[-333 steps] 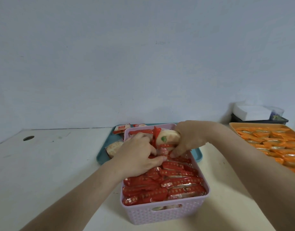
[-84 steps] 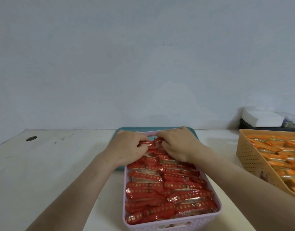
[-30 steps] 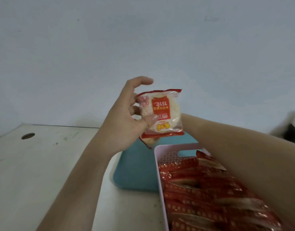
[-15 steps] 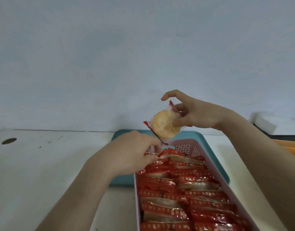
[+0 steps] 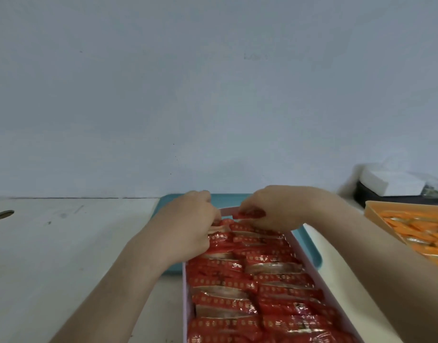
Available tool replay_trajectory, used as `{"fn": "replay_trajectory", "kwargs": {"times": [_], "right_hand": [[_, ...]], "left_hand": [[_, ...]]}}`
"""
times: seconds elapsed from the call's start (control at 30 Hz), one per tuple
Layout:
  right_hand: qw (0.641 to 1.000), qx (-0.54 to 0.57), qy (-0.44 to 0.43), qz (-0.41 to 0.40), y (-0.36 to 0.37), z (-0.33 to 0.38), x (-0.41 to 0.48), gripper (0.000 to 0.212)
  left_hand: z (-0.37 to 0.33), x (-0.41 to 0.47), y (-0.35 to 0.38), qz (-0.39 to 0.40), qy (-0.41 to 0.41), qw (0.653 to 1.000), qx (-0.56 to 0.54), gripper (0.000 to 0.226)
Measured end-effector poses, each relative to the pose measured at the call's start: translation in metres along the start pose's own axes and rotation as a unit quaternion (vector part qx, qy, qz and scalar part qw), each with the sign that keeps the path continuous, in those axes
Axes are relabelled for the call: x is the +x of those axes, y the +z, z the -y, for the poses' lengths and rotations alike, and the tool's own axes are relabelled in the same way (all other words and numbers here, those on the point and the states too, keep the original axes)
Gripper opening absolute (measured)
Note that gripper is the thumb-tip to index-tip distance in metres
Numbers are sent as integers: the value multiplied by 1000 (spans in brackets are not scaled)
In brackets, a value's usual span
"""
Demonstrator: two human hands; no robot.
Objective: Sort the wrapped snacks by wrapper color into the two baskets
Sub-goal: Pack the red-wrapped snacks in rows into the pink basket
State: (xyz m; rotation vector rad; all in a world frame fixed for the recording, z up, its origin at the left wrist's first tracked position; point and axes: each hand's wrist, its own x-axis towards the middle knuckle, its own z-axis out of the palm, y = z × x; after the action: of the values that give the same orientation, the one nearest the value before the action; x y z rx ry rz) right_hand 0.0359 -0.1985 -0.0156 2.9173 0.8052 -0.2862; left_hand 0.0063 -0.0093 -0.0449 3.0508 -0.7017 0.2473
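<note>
A pale pink basket (image 5: 185, 288) in front of me is packed with several red-wrapped snacks (image 5: 240, 280) in two rows. Both hands are at its far end. My right hand (image 5: 279, 209) pinches a red-wrapped snack (image 5: 251, 214) and holds it down at the far wall. My left hand (image 5: 188, 226) has its curled fingers pushed in among the red wrappers there; what they hold is hidden. An orange basket (image 5: 372, 214) with several orange-wrapped snacks (image 5: 420, 231) stands at the right edge.
A teal tray (image 5: 312, 248) lies under and behind the pink basket. A dark box with a white pack (image 5: 391, 179) on top stands at the back right by the wall. The white table (image 5: 64, 256) has a round hole (image 5: 2, 215) at the far left.
My right hand has come down from mid-air with the round snack in its red wrapper to the far end of the pink basket. The left hand stays among the wrappers there.
</note>
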Motion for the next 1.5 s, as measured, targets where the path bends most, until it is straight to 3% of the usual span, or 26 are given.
{"fn": "replay_trajectory", "kwargs": {"times": [0.07,0.1,0.2,0.33,0.47,0.57,0.73,0.83,0.93,1.0,1.13,1.23,1.3,1.33,1.4,1.47,1.5], "right_hand": [[998,57,11,-3,-5,-5,-8,33],[996,80,22,-41,-4,-6,-12,34],[980,58,40,-184,14,0,-16,37],[993,23,24,-117,47,13,-23,52],[994,61,41,-82,57,12,-28,59],[992,82,47,-89,58,13,-26,59],[961,107,66,-246,61,20,-41,43],[977,90,36,-191,58,32,-62,49],[995,53,45,-72,67,45,-74,65],[996,38,62,-57,73,47,-75,69],[992,56,82,-78,75,46,-75,69],[967,154,50,-197,72,46,-79,73],[927,243,79,-275,69,40,-88,56],[915,281,122,-264,67,35,-97,47],[904,348,190,-162,66,27,-113,38],[881,421,204,-69,69,25,-124,37],[874,440,198,-59,71,27,-129,37]], "left_hand": [[3,-2,-4,-17,-4,1000,-21,12],[3,-2,-5,-32,3,999,-20,13],[-4,-5,-4,-37,37,998,-43,39],[-16,-10,12,124,24,992,29,72],[-15,-13,18,153,-23,988,25,72],[-16,-14,20,132,-46,990,3,71],[-21,-37,11,8,-61,995,-76,68],[-37,-64,3,7,-29,997,-68,77],[-55,-82,11,92,-34,995,9,89],[-60,-86,16,137,-61,988,26,77],[-61,-87,16,122,-87,989,9,69],[-63,-92,16,36,-110,988,-99,62],[-61,-104,16,-41,-137,966,-214,52],[-60,-113,16,-54,-143,950,-272,49],[-61,-130,18,-20,-144,908,-393,49],[-66,-141,24,15,-145,860,-489,52],[-69,-145,26,12,-152,846,-511,55]]}}
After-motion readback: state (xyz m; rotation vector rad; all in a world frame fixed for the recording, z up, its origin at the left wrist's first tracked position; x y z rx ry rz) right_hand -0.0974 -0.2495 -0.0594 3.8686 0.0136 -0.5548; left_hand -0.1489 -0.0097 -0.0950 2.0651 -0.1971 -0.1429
